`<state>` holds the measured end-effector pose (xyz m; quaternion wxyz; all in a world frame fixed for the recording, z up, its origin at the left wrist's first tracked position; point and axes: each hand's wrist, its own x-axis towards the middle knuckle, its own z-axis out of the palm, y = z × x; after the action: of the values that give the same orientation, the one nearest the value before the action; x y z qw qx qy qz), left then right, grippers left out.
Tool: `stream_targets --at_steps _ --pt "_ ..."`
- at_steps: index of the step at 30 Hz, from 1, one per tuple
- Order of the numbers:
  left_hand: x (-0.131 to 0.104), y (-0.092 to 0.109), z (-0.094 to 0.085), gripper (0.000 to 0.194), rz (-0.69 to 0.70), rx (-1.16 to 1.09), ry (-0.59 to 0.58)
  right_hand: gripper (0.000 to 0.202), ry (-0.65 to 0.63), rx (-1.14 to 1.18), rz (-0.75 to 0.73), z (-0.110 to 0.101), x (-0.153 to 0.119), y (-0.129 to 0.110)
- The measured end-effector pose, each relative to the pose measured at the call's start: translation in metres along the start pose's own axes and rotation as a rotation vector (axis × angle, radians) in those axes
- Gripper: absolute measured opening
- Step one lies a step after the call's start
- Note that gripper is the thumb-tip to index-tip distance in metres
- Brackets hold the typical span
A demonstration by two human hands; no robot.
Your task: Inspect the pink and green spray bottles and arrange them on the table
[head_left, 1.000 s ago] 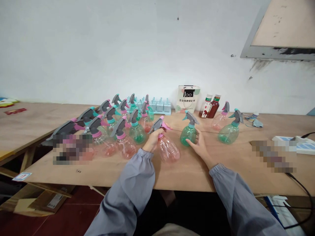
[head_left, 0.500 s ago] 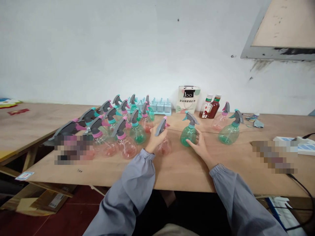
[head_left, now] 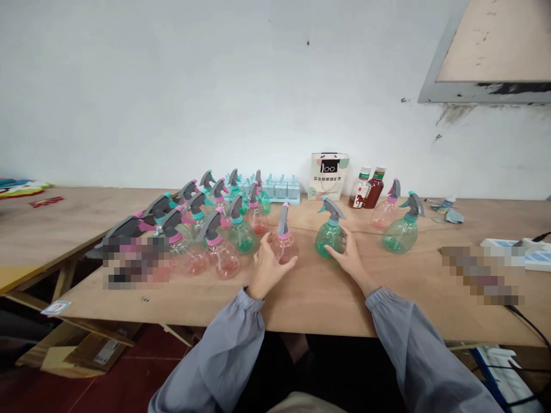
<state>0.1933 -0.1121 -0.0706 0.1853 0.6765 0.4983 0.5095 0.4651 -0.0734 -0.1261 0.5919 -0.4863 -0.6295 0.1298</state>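
Note:
A clear pink spray bottle (head_left: 286, 248) with a grey-and-pink trigger head stands upright on the table. My left hand (head_left: 269, 264) curves round its lower body, fingers at the left side and thumb in front. To the right, a green spray bottle (head_left: 328, 240) with a grey-and-teal head stands upright too. My right hand (head_left: 350, 255) grips its right side, thumb across the front and the other fingers partly hidden behind. Left of my left hand, several more pink and green spray bottles (head_left: 222, 261) stand grouped in rows.
Another green bottle (head_left: 400, 235) and a pink bottle (head_left: 384, 213) stand at the right. Along the wall are a paper bag (head_left: 329, 186), two sauce-like bottles (head_left: 373, 189) and a pale blue mould tray (head_left: 284, 189). A power strip (head_left: 503, 252) lies far right on the wooden table (head_left: 318, 301).
My left hand has slid from the pink bottle's trigger head down to its body. That bottle's head has turned, its trigger no longer pointing right. My right hand stays on the green bottle.

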Motion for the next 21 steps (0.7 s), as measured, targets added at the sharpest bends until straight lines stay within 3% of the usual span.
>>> stream_targets --at_steps 3,6,13,17,21 --pt "0.006 -0.009 0.0 0.075 -0.036 0.032 -0.112 0.087 0.002 0.007 0.004 0.0 0.0 0.001" --pt "0.043 -0.016 0.009 0.074 -0.032 0.057 -0.149 0.087 -0.006 0.005 0.008 0.0 0.0 0.0" --pt "0.141 -0.028 0.051 0.074 -0.131 0.169 -0.067 0.085 -0.009 -0.014 0.007 0.0 -0.001 -0.004" --pt "0.172 -0.032 0.072 0.068 -0.171 0.076 -0.024 0.084 0.002 -0.024 0.001 0.002 -0.003 -0.005" --pt "0.189 -0.031 0.082 0.069 -0.134 -0.046 -0.025 0.082 0.007 -0.023 -0.006 0.004 -0.005 -0.004"
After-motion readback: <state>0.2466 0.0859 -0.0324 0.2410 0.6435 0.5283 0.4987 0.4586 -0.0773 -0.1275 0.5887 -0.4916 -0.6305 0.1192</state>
